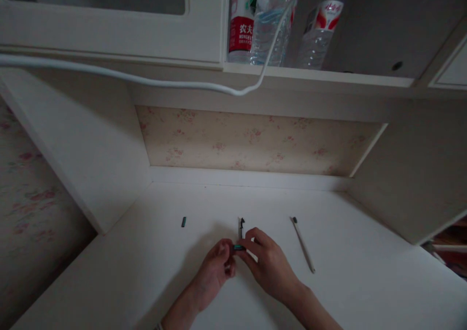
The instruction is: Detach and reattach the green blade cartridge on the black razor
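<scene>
Both hands meet over the middle of a white desk [146,271]. My left hand [216,270] and my right hand [265,262] pinch a small teal and black piece [239,247] between their fingertips, fingers curled. Just beyond the fingers lies a thin pen part with a black clip [241,225]. Off to the left sits a small dark green cap [183,221], apart from both hands. A slim pale pen tube with a dark tip [302,244] lies on the right of my right hand.
A shelf [314,75] above holds three plastic water bottles [268,21]. A white cable [146,80] hangs across under the cabinet [109,28]. White side panels [412,174] wall in the desk niche; floral wallpaper [248,143] covers the back.
</scene>
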A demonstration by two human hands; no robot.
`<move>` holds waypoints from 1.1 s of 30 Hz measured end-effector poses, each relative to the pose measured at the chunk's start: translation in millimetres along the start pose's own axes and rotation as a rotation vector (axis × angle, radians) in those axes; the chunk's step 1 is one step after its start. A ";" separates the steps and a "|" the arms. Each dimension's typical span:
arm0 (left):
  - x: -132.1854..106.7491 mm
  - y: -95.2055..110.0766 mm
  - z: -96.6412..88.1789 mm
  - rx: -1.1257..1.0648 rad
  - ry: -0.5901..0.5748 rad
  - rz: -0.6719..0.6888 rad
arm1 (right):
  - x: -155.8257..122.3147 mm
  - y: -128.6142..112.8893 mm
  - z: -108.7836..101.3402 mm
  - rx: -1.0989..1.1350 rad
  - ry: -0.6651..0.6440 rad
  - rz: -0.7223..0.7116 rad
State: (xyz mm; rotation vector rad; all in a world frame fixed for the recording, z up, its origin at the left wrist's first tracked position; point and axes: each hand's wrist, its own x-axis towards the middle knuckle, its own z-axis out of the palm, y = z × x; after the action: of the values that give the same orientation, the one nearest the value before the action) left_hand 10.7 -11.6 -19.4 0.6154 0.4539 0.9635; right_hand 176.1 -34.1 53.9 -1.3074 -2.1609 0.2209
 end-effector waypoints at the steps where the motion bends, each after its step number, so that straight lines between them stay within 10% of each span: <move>1: 0.3 0.1 1.0 0.027 0.009 -0.001 | -1.9 5.1 -1.7 0.015 0.027 0.031; 15: 4.4 5.5 1.8 0.158 0.074 0.032 | -70.4 198.9 -39.3 -0.337 0.041 0.877; 33: 6.7 7.7 1.2 0.245 0.077 0.085 | -85.9 207.4 -39.4 -0.435 0.027 0.895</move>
State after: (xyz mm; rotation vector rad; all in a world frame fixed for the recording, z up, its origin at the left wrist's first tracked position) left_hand 10.0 -2.9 -14.0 0.8262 0.6242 1.0223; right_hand 383.2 -9.4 -38.0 -2.4488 -1.4981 0.0734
